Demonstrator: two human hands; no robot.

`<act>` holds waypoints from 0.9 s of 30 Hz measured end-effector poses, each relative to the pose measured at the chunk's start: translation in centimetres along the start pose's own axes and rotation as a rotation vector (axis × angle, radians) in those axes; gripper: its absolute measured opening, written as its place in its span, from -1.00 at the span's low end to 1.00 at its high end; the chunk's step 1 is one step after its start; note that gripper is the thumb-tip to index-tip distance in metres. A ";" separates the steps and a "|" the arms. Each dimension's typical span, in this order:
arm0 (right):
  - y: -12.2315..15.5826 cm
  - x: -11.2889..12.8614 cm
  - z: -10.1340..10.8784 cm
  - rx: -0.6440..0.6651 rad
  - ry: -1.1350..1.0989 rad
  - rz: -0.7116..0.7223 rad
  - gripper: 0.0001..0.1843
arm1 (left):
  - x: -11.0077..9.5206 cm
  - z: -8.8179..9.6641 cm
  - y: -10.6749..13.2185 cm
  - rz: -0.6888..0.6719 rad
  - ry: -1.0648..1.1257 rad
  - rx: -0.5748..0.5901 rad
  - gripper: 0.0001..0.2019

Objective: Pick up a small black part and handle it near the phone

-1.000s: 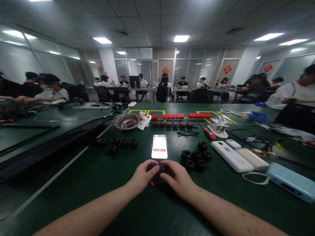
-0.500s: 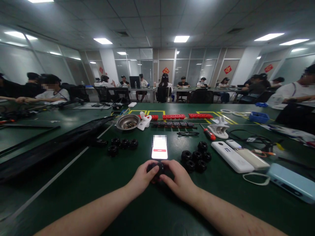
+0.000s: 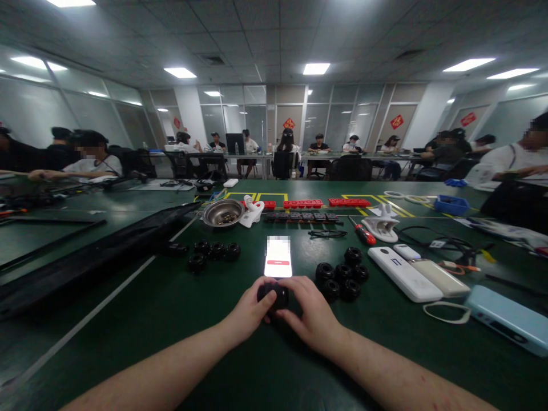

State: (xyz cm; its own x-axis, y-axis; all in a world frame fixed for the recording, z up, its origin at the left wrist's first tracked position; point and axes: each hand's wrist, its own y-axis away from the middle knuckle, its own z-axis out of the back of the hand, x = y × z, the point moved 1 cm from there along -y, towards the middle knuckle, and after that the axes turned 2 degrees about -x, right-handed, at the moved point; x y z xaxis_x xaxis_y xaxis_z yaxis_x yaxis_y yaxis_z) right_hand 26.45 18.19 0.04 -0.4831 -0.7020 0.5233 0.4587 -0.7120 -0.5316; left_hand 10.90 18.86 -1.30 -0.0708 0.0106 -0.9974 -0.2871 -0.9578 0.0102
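Note:
Between my two hands is a round, glossy black part (image 3: 279,295), partly covered by my fingers. My left hand (image 3: 249,307) is closed on its left side, thumb laid over the front. On the other side my right hand (image 3: 311,311) curls its fingers over the top right, thumb low near the part's lower edge. Just beyond the hands lies a phone (image 3: 278,257) with a lit screen. A cluster of black wheel-like parts (image 3: 343,271) sits to the right, and a smaller group of similar parts (image 3: 217,250) is at the left.
Farther back are a metal bowl (image 3: 205,216) with small pieces, red trays (image 3: 302,203), a dark strip of parts (image 3: 302,217) and a red-black screwdriver (image 3: 363,233). Power banks (image 3: 405,274) and a light-blue box (image 3: 507,317) lie right. A long black bag (image 3: 98,257) stretches left. Other people sit beyond.
My right hand's fingers have shifted slightly left over the black part, and more of its dark front shows. The other things on the table stay where they were.

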 end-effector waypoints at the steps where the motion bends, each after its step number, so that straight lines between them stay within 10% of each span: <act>1: 0.0 0.1 0.0 -0.009 0.007 0.021 -0.55 | 0.1 0.0 -0.1 -0.001 0.010 0.008 -0.57; 12: 0.0 -0.2 0.2 0.023 0.027 -0.108 -0.76 | 0.1 -0.1 -0.1 0.038 0.060 -0.004 -0.60; 21: 0.2 0.3 0.2 -0.022 0.010 -0.029 -0.43 | -0.1 -0.1 -0.1 0.046 0.070 -0.038 -0.54; 27: 0.0 -0.2 0.2 0.012 0.032 -0.109 -0.73 | -0.4 -0.1 0.1 0.069 0.047 -0.018 -0.60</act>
State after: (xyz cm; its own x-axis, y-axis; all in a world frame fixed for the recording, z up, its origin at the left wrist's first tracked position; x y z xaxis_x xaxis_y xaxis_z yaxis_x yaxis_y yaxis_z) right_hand 26.67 18.27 0.06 -0.5546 -0.6192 0.5559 0.4109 -0.7847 -0.4642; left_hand 10.98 18.75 -0.92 -0.0451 -0.0691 -0.9966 -0.2661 -0.9607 0.0786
